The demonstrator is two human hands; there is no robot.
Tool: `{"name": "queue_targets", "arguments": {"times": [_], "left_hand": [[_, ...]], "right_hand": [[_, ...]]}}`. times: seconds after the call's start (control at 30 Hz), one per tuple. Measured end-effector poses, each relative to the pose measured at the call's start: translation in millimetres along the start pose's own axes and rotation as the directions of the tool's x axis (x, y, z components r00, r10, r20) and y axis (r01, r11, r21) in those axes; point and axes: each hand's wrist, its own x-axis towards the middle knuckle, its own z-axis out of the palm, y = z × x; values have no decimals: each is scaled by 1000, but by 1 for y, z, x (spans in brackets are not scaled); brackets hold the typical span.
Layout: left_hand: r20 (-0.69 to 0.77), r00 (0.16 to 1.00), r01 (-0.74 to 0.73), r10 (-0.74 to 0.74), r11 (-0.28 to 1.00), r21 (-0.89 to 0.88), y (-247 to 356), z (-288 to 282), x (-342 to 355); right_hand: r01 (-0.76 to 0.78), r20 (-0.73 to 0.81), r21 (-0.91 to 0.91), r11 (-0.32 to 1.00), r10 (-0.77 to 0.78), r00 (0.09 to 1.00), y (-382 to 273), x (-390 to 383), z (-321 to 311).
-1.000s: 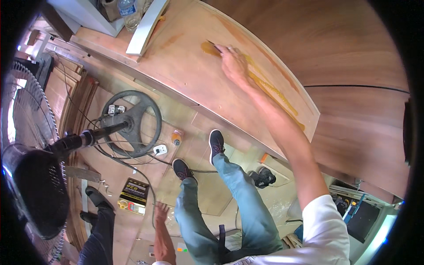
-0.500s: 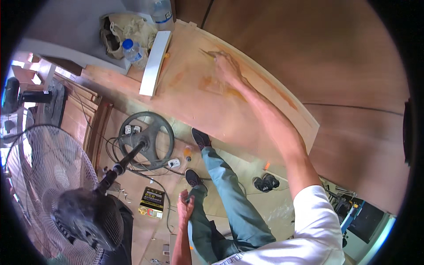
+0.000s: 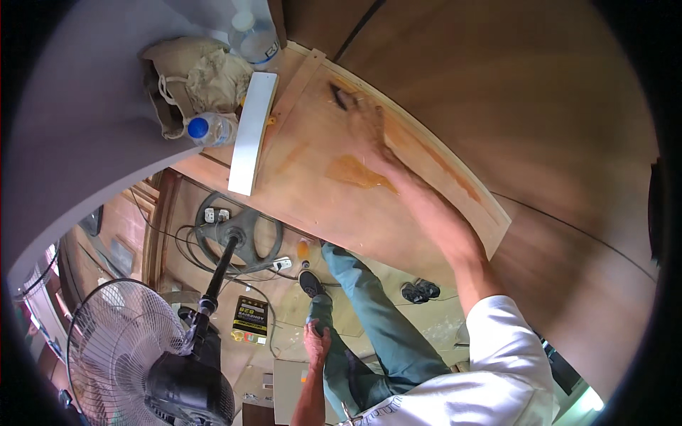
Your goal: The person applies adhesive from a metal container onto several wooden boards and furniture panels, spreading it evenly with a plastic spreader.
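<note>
My right hand [image 3: 367, 128], arm stretched out, is closed on a thin dark-edged spreader [image 3: 338, 96] at the far edge of a wooden panel [image 3: 320, 213]. The hand is blurred, and part of the tool lies behind the fingers. Below it, an amber patch of glue [image 3: 361, 172] shines on the wood; more orange streaks run along the curved far edge. My left hand [image 3: 317, 343] is low, beside my left leg, with fingers curled; whatever they hold, if anything, is hidden.
On the panel's left lie a white strip [image 3: 253, 135], a blue-capped bottle [image 3: 213, 130], a larger bottle [image 3: 253, 41] and a cloth bag [image 3: 202, 78]. A pedestal fan [image 3: 188, 383], cables, a black-and-yellow can [image 3: 250, 320] and shoes [image 3: 420, 291] are on the floor.
My right hand has moved slightly down in the picture, the spreader now turned more steeply. My left hand has shifted right, against my leg. The whole view has tilted.
</note>
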Motion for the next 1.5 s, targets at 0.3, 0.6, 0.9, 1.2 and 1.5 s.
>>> {"name": "queue_targets", "arguments": {"times": [0.3, 0.6, 0.9, 1.2, 1.5], "left_hand": [[-14, 999, -38, 42, 977, 212, 38, -15, 4], [-31, 999, -16, 23, 976, 217, 62, -31, 26], [30, 999, -52, 45, 952, 301, 47, -14, 26], [-16, 998, -54, 59, 970, 236, 54, -33, 30], [-19, 999, -31, 36, 976, 214, 46, -31, 35]], "right_hand": [[48, 101, 127, 991, -61, 993, -4, 4, -2], [-18, -90, 7, 1000, 18, 996, 19, 45, 20], [-83, -62, -57, 995, 79, 995, 13, 45, 41], [-64, -1, 121, 991, 64, 998, -6, 39, 4], [-121, -86, 20, 992, 122, 989, 4, 57, 27]]}}
